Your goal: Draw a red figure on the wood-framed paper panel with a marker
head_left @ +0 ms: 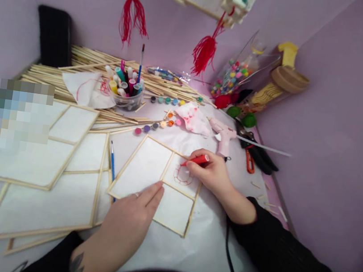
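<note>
A white panel (145, 162) framed and divided by thin wooden sticks lies on the covered table. My right hand (212, 172) grips a red marker (201, 159), its tip on the panel's upper right section. Under and beside that tip is a red outline drawing (182, 179) of rounded, petal-like shapes, partly hidden by my fingers. Flat on the lower left part of the panel rests my left hand (133, 214), fingers stretched out, holding nothing.
Larger framed panels (47, 198) overlap at left, near a blue paintbrush (112, 162). Behind stand a marker cup (126, 99), wooden sticks (47, 79) and paint pots (147, 129). A pink glue gun (225, 135) and black-handled pliers (259, 158) lie right. Red tassels (204, 53) hang above.
</note>
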{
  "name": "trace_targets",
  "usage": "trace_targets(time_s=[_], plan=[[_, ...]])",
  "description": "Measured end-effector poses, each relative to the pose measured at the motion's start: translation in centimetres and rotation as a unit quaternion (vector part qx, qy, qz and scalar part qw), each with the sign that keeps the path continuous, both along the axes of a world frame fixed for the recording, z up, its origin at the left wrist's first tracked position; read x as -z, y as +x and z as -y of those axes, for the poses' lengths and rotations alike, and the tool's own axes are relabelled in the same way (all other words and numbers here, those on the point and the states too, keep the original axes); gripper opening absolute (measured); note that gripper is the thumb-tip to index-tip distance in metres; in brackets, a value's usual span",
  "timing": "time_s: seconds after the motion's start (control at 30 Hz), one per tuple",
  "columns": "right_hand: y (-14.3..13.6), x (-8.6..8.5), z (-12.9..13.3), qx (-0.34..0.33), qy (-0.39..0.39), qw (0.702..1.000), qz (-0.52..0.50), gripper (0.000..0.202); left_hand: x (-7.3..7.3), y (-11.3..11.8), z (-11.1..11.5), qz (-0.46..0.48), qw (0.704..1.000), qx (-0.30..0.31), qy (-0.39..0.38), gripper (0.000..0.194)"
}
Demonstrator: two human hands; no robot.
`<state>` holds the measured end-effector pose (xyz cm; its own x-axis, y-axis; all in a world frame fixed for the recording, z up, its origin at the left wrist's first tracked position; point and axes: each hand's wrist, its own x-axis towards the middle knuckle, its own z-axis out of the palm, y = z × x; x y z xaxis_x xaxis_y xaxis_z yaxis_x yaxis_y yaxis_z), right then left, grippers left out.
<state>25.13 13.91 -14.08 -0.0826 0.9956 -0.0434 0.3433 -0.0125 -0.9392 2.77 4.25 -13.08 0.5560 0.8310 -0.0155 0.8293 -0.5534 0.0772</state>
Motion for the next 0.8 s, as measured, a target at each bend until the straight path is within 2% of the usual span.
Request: trace_targets(time_s=[0.17,0.4,0.57,0.8], plan=[[0.37,-0.46,-0.05,0.073,0.038,0.994,-0.067,0.007,-0.16,0.03,-0.14,-0.015,1.000,0.007,0.013,0.065],[0.30,-0.05,0.28,0.012,0.010,1.000,0.011,0.013,-0.04,-0.11,-0.06,-0.015,1.000,0.013,0.016,0.068],[0.43,0.43,0.19,-0.001,0.001,1.000,0.017,0.015,-0.13,-0.12,-0.13,-0.006,1.000,0.017,0.022,0.066],[0.24,0.27,0.05,-0.007,-0.003,1.000,0.017,0.015,-0.44,0.00,-0.09,-0.004,1.000,0.009,0.001,0.066]])
